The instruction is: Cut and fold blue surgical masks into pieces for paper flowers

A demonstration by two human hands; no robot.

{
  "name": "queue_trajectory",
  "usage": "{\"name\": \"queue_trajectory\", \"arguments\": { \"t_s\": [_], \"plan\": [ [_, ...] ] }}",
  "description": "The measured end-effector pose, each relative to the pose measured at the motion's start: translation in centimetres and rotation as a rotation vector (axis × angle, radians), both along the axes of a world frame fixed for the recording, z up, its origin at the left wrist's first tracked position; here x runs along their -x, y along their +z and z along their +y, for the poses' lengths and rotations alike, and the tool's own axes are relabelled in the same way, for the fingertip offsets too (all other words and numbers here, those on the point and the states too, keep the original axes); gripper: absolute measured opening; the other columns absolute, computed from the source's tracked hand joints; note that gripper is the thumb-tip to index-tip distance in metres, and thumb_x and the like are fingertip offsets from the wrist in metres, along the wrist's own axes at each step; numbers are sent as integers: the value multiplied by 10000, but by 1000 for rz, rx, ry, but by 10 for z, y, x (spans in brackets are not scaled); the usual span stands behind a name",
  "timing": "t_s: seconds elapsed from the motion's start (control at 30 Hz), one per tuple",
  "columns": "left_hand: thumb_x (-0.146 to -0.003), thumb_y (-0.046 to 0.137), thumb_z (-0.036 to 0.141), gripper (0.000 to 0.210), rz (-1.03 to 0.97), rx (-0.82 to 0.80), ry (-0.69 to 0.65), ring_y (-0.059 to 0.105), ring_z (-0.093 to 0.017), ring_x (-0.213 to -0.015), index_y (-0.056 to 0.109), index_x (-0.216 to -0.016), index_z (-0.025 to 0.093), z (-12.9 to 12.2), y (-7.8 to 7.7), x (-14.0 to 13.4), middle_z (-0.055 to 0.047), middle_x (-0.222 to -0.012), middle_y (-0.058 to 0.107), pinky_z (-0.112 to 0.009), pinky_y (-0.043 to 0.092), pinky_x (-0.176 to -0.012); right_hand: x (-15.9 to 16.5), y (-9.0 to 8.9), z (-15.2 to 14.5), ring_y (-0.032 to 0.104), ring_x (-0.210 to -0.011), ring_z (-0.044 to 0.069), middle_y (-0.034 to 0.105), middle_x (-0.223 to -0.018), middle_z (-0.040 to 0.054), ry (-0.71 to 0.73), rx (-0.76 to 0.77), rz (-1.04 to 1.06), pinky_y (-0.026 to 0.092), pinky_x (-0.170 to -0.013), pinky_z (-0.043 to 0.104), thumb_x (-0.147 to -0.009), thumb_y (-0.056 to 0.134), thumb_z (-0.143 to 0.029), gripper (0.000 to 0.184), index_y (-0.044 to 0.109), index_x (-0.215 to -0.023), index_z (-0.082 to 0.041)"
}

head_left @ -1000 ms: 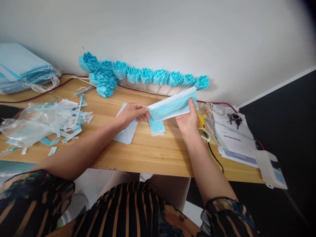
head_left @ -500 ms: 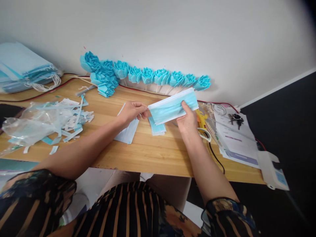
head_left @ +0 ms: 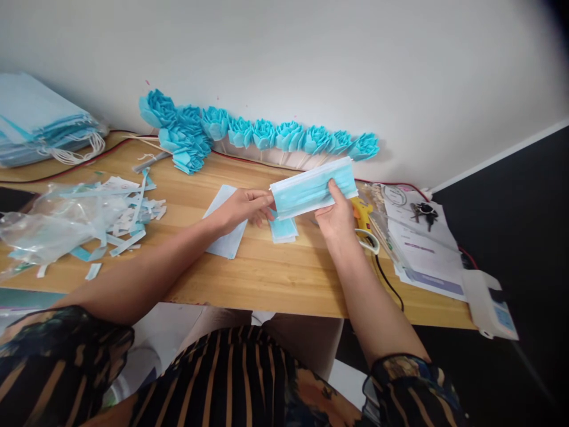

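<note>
My right hand [head_left: 336, 214] grips a blue pleated face mask [head_left: 302, 191], thumb on top and fingers beneath. White layers show along the mask's upper and left edges; I cannot tell whether it is one mask or several stacked. My left hand [head_left: 244, 209] is at the mask's left end, its fingers loosely apart and the fingertips close to the edge. Whether they touch it is unclear. Below the mask, small cut blue pieces [head_left: 283, 231] lie on the wooden table [head_left: 267, 276]. A pale blue flat sheet [head_left: 228, 240] lies partly under my left hand.
Blue handmade flowers [head_left: 290, 136] on sticks lean along the wall. At left are a stack of masks [head_left: 42, 121], a clear plastic bag [head_left: 57, 219] and cut scraps [head_left: 128, 240]. On the right are a yellow glue gun [head_left: 362, 214], papers [head_left: 422, 249], keys [head_left: 425, 214] and a white power strip [head_left: 489, 302].
My left fingers have loosened from a pinch at the mask's left edge and spread a little, shifting slightly downward. My right hand keeps the mask in nearly the same place.
</note>
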State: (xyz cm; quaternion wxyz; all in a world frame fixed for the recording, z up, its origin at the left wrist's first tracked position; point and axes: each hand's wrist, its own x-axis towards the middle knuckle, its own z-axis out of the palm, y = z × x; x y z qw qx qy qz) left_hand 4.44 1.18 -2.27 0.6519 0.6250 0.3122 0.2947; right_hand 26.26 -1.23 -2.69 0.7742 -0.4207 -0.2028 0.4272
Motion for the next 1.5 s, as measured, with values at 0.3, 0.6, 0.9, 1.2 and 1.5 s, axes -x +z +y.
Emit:
{"name": "queue_trajectory", "arguments": {
  "t_s": [0.3, 0.6, 0.9, 1.2, 1.5],
  "plan": [
    [-766, 674, 351, 233, 226, -292, -77, 511, -99, -583, 741, -865, 151, -5, -6, -4, -22, -728, 663, -202, 411, -506, 1, 5, -2, 667, -1173, 154, 779, -1018, -16, -15, 10, 61, 532, -1055, 347, -794, 689, -194, 148, 698, -940, -214],
    [-771, 603, 303, 169, 237, -354, 0, 494, -108, -611, 632, -697, 154, -3, -7, -5, 0, -640, 597, -223, 365, -570, 5, -1, -1, 676, -1161, 169, 781, -995, -16, 23, 9, 17, 546, -1043, 354, -769, 726, -226, 158, 703, -925, -217],
    [-883, 520, 413, 321, 198, -229, -61, 506, -101, -574, 626, -725, 154, -5, 3, -1, -37, -686, 634, -217, 393, -530, 2, -2, 0, 655, -1199, 168, 780, -1028, -12, 9, 14, 21, 535, -1057, 358, -773, 730, -250, 165, 699, -931, -216],
    [-789, 633, 380, 235, 183, -318, -47, 559, -131, -691, 641, -755, 148, -3, -8, -3, -32, -746, 657, -249, 442, -659, 4, -4, 0, 683, -1149, 166, 789, -974, -22, 16, 12, 104, 544, -1043, 338, -774, 729, -198, 182, 707, -955, -211],
    [-934, 397, 534, 496, 188, -289, -100, 514, -112, -607, 638, -776, 130, -5, 5, 0, -67, -751, 664, -236, 413, -556, 3, 1, 0, 672, -1173, 155, 788, -991, -26, -29, 43, 124, 544, -1046, 328, -803, 702, -183, 148, 705, -947, -217]
  ]
}}
